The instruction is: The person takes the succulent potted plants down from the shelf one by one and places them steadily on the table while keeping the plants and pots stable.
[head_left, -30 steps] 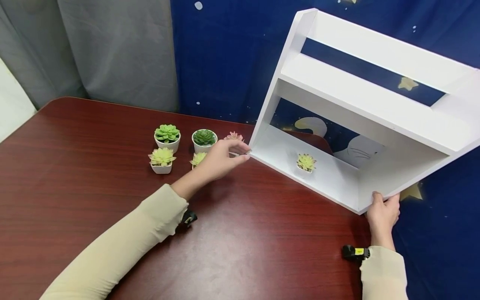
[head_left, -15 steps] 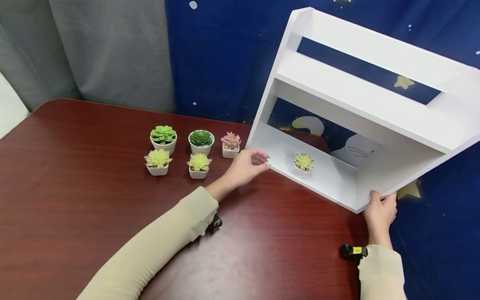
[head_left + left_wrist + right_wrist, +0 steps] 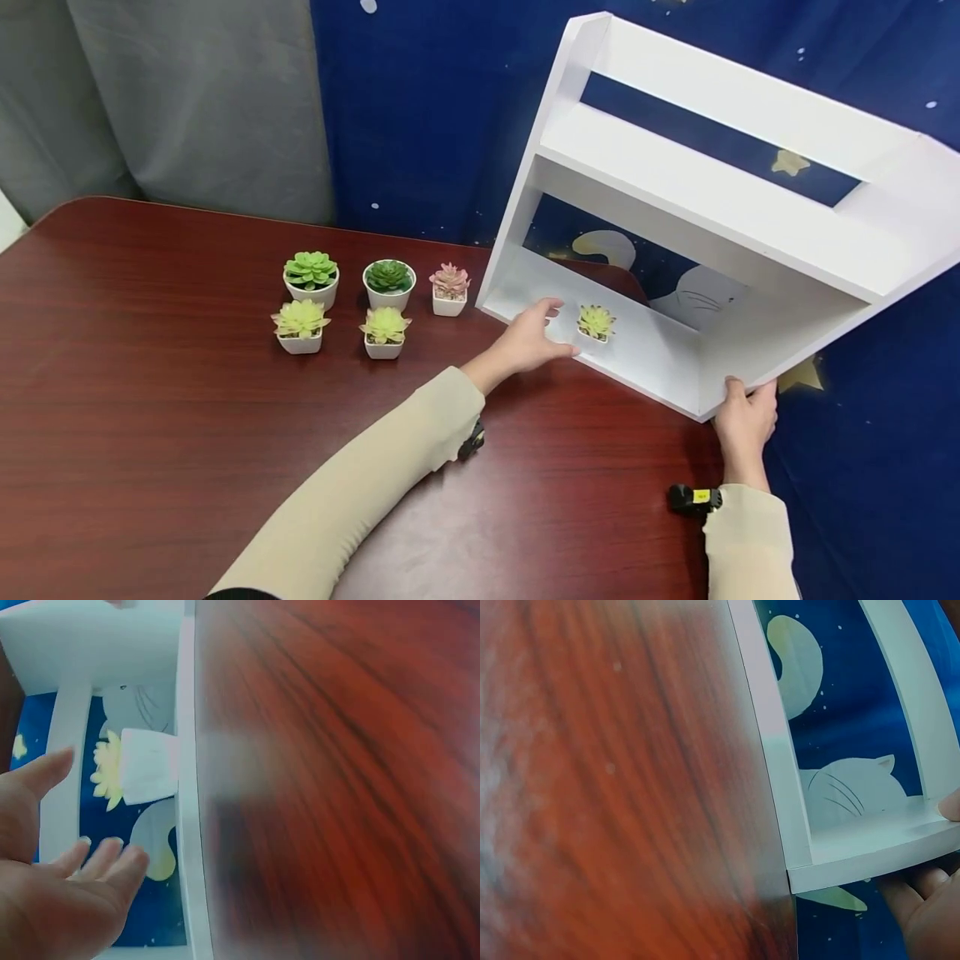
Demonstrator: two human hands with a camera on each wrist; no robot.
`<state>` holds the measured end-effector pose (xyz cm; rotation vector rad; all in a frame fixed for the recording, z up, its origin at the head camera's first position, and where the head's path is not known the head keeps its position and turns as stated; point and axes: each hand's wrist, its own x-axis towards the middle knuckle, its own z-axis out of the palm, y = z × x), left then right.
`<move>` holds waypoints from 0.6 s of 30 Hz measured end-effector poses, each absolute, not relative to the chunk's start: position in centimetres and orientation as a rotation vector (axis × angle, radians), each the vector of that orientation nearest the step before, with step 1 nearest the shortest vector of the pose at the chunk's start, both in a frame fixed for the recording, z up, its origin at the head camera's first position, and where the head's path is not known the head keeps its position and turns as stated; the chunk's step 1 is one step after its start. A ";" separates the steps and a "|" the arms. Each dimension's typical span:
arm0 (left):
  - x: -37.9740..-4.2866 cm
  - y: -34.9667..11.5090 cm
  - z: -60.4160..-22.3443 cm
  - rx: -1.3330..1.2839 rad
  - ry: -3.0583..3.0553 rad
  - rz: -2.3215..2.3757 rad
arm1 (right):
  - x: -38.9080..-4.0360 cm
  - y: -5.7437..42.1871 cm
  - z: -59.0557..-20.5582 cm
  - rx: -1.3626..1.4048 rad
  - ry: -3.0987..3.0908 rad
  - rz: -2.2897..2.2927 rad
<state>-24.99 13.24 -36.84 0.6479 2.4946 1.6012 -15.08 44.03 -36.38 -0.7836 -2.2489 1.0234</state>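
Note:
A white two-tier shelf [image 3: 697, 212] stands tilted in the head view, its lower board holding a small yellow-green potted succulent [image 3: 596, 322]. My left hand [image 3: 531, 337] reaches over the front edge of that board, thumb and fingers spread apart, just left of the plant. In the left wrist view a gap shows between the left hand [image 3: 67, 877] and the white pot [image 3: 148, 766]. My right hand [image 3: 745, 421] grips the shelf's right side panel near its lower front corner. The right wrist view has its thumb [image 3: 950, 806] inside the panel and the fingers outside.
Several potted succulents stand left of the shelf on the dark red wooden table [image 3: 187, 417]: a bright green one [image 3: 311, 273], a dark green one [image 3: 388, 279], a pink one [image 3: 449, 287] and two yellow-green ones. Grey and blue curtains [image 3: 405, 125] hang behind.
My left hand has moved right, from beside the pink succulent to near the plant inside the shelf, and its fingers have spread. The right hand keeps its grip on the shelf.

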 end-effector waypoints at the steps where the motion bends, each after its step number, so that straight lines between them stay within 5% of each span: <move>1: -25.0 13.6 -36.9 0.649 2.512 1.561 | -15.1 44.1 -36.4 -0.779 -2.251 1.019; 18: -26.5 16.9 -38.1 0.490 2.462 1.562 | -15.3 44.2 -36.6 -0.762 -2.260 1.009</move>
